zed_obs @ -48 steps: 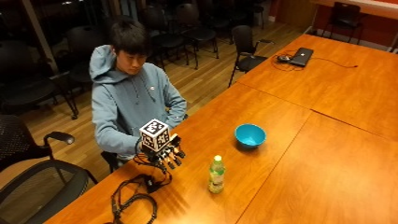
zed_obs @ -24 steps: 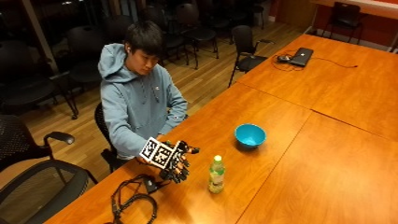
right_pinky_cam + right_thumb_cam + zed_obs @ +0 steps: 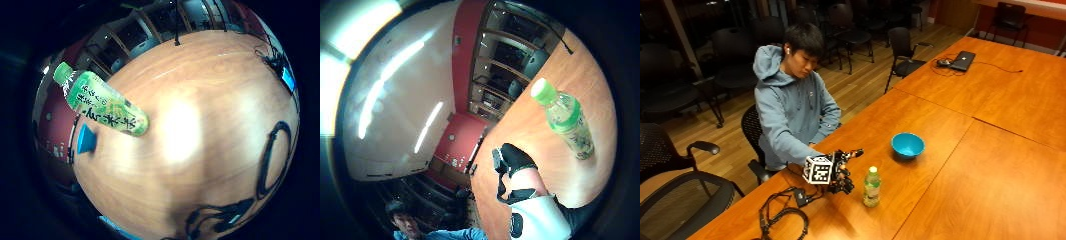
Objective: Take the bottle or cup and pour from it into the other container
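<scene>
Gloved right hand [image 3: 843, 170] hovering open beside the bottle, holding nothing.

Fingers [image 3: 852, 153] of my gloved hand are stretched out and relaxed, pointing across the table [image 3: 986, 165] toward the blue bowl [image 3: 907, 145]; nothing is between them, and my palm faces the bottle [image 3: 871, 186] without touching it. That green-capped bottle stands upright on the wood just beside my hand, on the side away from me, its green label and pale liquid showing in both palm views [image 3: 102, 105] [image 3: 566, 122]. My thumb [image 3: 516, 160] shows in its black glove, apart from the bottle. Farther out, the bowl sits by itself, well apart from the bottle. A loop of black cable [image 3: 783, 220] lies on the table near the edge, beside my wrist. At the far end a laptop [image 3: 963, 60] lies open.
</scene>
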